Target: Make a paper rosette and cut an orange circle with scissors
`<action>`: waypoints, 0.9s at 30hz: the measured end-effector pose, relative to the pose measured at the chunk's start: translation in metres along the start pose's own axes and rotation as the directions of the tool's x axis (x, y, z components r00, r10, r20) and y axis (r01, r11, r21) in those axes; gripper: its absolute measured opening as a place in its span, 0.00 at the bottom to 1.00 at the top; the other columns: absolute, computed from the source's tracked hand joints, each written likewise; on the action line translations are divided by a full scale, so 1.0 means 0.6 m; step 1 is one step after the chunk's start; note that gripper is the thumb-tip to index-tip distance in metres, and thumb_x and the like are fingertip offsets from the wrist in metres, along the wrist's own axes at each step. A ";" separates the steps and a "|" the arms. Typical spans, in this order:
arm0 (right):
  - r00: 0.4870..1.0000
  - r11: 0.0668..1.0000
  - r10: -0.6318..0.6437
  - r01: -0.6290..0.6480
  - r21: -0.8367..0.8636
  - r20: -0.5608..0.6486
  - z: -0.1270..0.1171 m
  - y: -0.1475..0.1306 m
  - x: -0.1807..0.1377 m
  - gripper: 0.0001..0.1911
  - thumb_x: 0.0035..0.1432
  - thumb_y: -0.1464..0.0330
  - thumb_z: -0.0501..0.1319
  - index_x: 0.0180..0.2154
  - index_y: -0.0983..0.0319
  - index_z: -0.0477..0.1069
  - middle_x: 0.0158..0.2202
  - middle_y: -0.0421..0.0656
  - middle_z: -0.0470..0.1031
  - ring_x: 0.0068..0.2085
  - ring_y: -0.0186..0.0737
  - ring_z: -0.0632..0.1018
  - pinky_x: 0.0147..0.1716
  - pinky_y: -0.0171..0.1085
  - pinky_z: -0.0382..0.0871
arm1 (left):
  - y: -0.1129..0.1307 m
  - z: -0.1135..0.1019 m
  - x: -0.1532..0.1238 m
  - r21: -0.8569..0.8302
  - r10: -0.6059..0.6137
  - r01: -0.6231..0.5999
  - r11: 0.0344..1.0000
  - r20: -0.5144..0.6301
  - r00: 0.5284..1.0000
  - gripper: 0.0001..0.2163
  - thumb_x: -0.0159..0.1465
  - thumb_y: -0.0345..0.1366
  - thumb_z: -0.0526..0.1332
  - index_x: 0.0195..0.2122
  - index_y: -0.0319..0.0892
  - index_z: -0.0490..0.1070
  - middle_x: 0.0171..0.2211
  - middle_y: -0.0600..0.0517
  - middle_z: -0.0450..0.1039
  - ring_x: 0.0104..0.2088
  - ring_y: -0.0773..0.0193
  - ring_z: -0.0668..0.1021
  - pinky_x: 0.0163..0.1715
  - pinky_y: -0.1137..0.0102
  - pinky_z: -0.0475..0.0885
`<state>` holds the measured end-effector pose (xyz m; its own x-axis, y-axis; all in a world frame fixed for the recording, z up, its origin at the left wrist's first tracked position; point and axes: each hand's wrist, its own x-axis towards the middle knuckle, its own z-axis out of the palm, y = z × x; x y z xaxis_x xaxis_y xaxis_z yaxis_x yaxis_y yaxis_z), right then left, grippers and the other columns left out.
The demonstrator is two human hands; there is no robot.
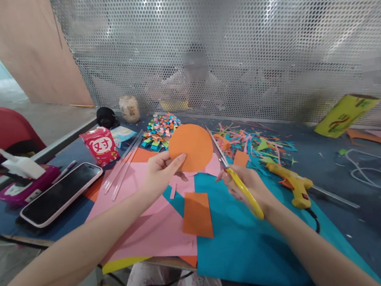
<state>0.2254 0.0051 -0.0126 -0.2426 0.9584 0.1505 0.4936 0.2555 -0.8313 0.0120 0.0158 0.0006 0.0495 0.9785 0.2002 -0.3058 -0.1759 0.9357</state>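
My left hand [166, 171] pinches an orange paper circle [192, 145] at its lower left edge and holds it above the table. In my right hand [248, 184] is a pair of scissors [240, 188] with yellow handles; its blades point up, close to the circle's right edge. Below lie pink paper sheets [142, 231] and a large blue sheet [248, 244]. An orange paper rectangle [197, 214] rests where pink and blue meet. A yellow glue gun [295, 184] with a clear glue stick lies right of my right hand.
Colourful paper scraps [258, 142] and a pile of small folded pieces [163, 128] lie behind my hands. On the left are a phone [61, 195], a red packet [101, 147], clear glue sticks [123, 170] and a power strip [28, 184]. A perforated metal panel [250, 43] borders the back.
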 end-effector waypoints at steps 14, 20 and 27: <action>1.000 0.999 0.000 0.000 -0.054 -0.001 0.001 0.002 0.002 0.25 0.52 0.44 0.54 0.22 0.59 0.57 0.14 0.34 0.54 0.16 0.29 0.58 0.14 0.32 0.49 | 0.001 -0.011 0.010 0.064 0.072 -0.068 0.996 -0.058 0.996 0.17 0.47 0.47 0.69 0.27 0.36 0.76 0.23 0.52 0.74 0.20 0.73 0.70 0.16 0.76 0.70; 1.000 0.999 0.024 -0.024 -0.043 -0.006 0.001 -0.015 -0.004 0.26 0.52 0.44 0.54 0.22 0.59 0.57 0.14 0.33 0.54 0.16 0.28 0.58 0.14 0.32 0.51 | -0.007 -0.015 0.014 0.093 0.087 -0.081 0.992 -0.055 0.995 0.17 0.47 0.48 0.69 0.26 0.36 0.74 0.23 0.52 0.74 0.18 0.72 0.71 0.16 0.75 0.69; 1.000 1.000 0.013 -0.013 -0.026 -0.003 0.001 -0.024 -0.005 0.26 0.51 0.43 0.54 0.23 0.59 0.58 0.16 0.33 0.54 0.17 0.29 0.60 0.16 0.32 0.53 | -0.012 -0.017 0.006 0.239 0.123 -0.123 0.963 0.016 0.992 0.14 0.53 0.45 0.66 0.25 0.37 0.72 0.17 0.55 0.70 0.16 0.71 0.72 0.18 0.75 0.66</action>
<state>0.2186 -0.0017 -0.0017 -0.2339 0.9620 0.1410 0.5179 0.2460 -0.8193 0.0050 0.0216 -0.0083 0.0266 0.9476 0.3185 -0.0733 -0.3159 0.9460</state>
